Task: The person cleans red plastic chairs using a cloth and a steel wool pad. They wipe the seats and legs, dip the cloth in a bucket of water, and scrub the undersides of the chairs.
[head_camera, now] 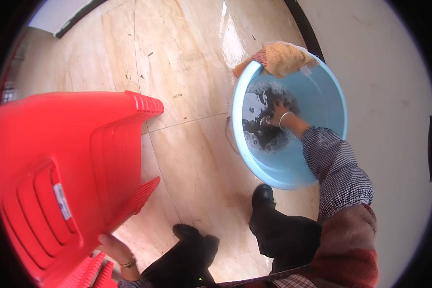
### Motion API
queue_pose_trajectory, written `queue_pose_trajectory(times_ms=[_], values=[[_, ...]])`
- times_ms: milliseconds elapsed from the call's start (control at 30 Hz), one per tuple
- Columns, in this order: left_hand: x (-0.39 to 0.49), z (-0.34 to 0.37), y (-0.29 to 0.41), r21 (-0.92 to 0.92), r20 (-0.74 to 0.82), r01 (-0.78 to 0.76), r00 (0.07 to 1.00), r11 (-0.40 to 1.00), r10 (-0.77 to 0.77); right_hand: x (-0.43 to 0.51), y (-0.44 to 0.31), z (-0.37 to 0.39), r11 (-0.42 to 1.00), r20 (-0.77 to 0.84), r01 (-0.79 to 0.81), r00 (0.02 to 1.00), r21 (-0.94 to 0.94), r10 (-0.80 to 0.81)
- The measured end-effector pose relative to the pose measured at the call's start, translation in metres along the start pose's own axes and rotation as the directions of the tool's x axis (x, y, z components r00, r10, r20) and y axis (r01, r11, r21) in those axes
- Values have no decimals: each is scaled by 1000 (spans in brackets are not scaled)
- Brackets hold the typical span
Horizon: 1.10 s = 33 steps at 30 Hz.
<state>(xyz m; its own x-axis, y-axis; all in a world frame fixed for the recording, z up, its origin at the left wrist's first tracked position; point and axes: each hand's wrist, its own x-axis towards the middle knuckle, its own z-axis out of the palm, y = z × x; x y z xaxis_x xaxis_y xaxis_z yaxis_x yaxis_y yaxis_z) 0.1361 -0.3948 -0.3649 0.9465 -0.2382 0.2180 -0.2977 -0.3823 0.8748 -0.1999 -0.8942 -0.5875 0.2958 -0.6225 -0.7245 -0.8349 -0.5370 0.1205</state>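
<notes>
My right hand (279, 114), with a bracelet at the wrist, reaches into a light blue plastic bucket (324, 97). Its fingers dip into dark, sudsy water (261, 133); whether they hold anything below the surface is hidden. An orange-tan cloth (286, 59) hangs over the bucket's far rim. At the lower left, my left hand (115, 248) rests against the edge of a stack of red plastic stools (75, 129). Part of that hand lies behind the red plastic, so its grip cannot be made out.
The tall red stack fills the left side. A pale wall or panel (374, 90) with a dark lower edge runs along the right, beside the bucket. Small dark bits lie on the glossy tiled floor (187, 151). My black shoes (262, 196) stand near the bucket.
</notes>
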Motion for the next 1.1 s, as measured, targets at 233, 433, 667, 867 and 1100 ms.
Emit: queue_pose_trajectory(times_ms=[233,433,667,867,1100], values=[[72,-1,-47,13,-167,33,985,999,-31,-16,-46,-4,775,516,537,792,-334,-327],[51,10,-94,-304,-70,-115,993,946,98,-37,-45,-19,850,503,416,836,-323,-218],[35,30,-111,-347,246,317,939,883,-240,-14,-22,16,982,525,182,832,47,-179],[34,38,-127,-166,331,242,927,956,-177,-24,-10,0,959,421,237,863,153,-280],[29,57,-172,-119,255,116,963,986,-83,-103,-35,-51,871,183,464,853,164,-489]])
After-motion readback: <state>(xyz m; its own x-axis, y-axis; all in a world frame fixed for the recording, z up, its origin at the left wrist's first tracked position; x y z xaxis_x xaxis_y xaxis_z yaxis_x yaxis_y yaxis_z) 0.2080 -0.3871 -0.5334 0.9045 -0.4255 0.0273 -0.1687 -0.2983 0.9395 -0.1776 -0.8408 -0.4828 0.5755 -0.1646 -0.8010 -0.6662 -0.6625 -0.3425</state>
